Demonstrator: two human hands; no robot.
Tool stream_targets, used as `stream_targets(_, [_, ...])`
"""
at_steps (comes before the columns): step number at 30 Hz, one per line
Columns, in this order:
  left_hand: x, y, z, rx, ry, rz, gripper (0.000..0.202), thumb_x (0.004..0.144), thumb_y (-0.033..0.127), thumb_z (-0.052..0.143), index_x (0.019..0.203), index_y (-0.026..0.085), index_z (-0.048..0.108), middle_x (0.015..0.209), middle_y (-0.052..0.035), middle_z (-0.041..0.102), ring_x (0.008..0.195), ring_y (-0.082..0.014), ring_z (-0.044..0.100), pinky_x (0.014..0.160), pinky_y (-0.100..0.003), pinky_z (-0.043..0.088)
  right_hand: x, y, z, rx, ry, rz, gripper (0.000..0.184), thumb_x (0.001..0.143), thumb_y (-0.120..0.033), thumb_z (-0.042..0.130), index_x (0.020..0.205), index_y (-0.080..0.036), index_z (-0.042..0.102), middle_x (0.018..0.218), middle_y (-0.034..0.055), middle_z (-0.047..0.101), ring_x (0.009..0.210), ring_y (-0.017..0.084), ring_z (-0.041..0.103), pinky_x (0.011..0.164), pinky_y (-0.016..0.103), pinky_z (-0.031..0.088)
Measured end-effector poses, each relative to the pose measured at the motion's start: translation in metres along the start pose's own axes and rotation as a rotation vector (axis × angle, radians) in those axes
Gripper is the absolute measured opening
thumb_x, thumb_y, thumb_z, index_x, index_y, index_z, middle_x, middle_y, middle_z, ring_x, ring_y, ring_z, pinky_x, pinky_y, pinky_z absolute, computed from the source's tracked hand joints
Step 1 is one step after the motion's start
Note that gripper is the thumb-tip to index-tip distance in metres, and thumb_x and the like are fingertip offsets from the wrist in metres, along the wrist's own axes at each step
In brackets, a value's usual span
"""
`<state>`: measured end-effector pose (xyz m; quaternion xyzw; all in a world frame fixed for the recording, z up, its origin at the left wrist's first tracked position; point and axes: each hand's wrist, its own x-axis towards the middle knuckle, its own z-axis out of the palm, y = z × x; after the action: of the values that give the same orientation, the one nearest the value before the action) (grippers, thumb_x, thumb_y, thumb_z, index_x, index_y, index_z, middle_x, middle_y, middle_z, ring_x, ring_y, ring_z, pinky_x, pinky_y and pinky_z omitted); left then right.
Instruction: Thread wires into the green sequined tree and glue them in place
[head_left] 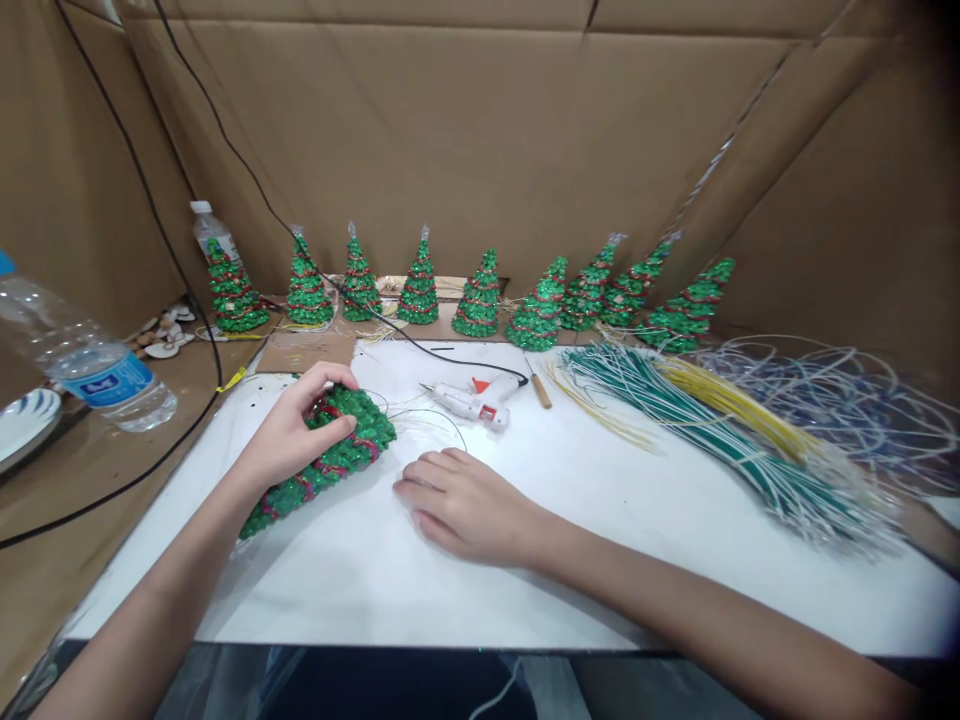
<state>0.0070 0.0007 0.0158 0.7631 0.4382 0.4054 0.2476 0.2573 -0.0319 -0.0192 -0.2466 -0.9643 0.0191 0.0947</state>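
My left hand [292,432] is wrapped round a green beaded cone tree with red trim [341,455], which lies on its side on the white board [600,520]. My right hand [461,503] rests flat on the board just right of the tree, fingers stretched out and holding nothing. A thin wire loops from the tree toward a white glue gun [472,402] lying a little beyond my right hand.
A row of several finished green trees [480,295] stands along the cardboard back wall. Bundles of green, yellow and white cords [720,430] spread at the right. A water bottle [90,365] lies at the left beside a plate [22,425]. A black cable crosses the left side.
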Motion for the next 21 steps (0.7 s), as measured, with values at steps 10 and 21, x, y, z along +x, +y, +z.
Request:
stream_targets(10, [-0.001, 0.0, 0.0, 0.016, 0.009, -0.021, 0.026, 0.081, 0.026, 0.06, 0.107, 0.023, 0.054, 0.114, -0.0035, 0.055, 0.115, -0.0228, 0.051, 0.097, -0.034, 0.041, 0.025, 0.0, 0.002, -0.067, -0.07, 0.116, 0.024, 0.097, -0.018, 0.04, 0.097, -0.01, 0.063, 0.097, 0.0117, 0.061, 0.091, 0.02, 0.052, 0.081, 0.034, 0.043])
stream_targets(21, [0.0, 0.009, -0.003, -0.091, 0.031, -0.105, 0.025, 0.088, 0.032, 0.046, 0.107, 0.023, 0.059, 0.115, -0.0035, 0.061, 0.116, -0.0242, 0.052, 0.099, -0.034, 0.038, 0.0, 0.008, -0.016, -0.105, -0.257, 0.088, 0.024, 0.085, -0.003, 0.044, 0.097, -0.007, 0.064, 0.095, 0.0146, 0.064, 0.089, 0.021, 0.056, 0.079, 0.033, 0.045])
